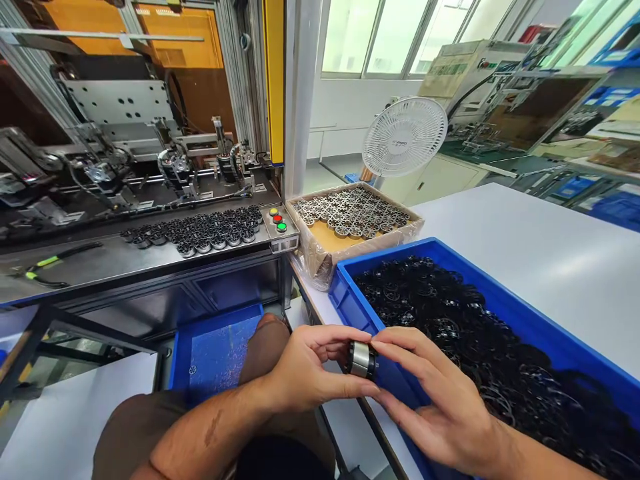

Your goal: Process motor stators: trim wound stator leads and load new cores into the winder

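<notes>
Between both hands is a small round part [361, 360] with a bright metal band and black rims. My left hand [320, 367] grips it from the left, thumb below and fingers above. From the right, the fingertips and thumb of my right hand [435, 393] close on its other side. The part is held in front of the near corner of a blue bin [353, 303]. Inside the bin lie many black ring-shaped parts [450, 320]. The inner face of the held part is hidden by the fingers.
A plastic-lined box [320, 257] of metal rings stands behind the bin. Left of it, a button panel [280, 230] and rows of dark rings [215, 230] sit on the machine's ledge, with green-handled pliers [50, 260]. A white fan [405, 137] stands behind; a blue tray [215, 353] lies low.
</notes>
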Motion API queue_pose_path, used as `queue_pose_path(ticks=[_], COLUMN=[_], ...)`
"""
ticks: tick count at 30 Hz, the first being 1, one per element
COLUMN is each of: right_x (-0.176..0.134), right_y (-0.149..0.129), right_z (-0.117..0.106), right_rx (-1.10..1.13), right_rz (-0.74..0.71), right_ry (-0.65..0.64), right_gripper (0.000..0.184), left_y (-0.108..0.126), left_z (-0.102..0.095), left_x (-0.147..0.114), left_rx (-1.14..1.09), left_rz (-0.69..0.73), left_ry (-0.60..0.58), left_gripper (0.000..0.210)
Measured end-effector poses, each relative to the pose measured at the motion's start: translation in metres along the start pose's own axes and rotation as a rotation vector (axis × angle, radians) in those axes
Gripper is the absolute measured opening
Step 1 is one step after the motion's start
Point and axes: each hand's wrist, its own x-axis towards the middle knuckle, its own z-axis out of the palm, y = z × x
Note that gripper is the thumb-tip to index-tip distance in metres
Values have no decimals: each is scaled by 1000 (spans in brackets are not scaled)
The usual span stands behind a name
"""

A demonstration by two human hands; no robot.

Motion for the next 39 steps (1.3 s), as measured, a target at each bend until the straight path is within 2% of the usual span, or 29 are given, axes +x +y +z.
queue_pose_path(ticks=[4,9,16,27,33,39], right_x=[-4,-6,-4,-4,-4,-4], right_y=[2,0,4,5,5,5], right_z=[1,0,-1,-3,-3,-2], right_rx=[-74,-88,-107,-120,-135,-143], right_rz=[-70,-98,-90,-101,-126,-136], right_ry=[9,23,-2,1,28,-5], right_gripper=[26,28,22,27,24,23], left_y=[-1,-3,-1,-2,-1,2], left_z=[-1,-2,-1,1,1,0], left_x=[0,0,0,-1,-1,-2], left_rx=[-10,-35,-68,-41,-69,-53], left_rz=[26,34,20,6,5,-11], left_ry=[-13,-27,-35,-4,-21,-28], left_gripper=[55,56,54,57,53,55])
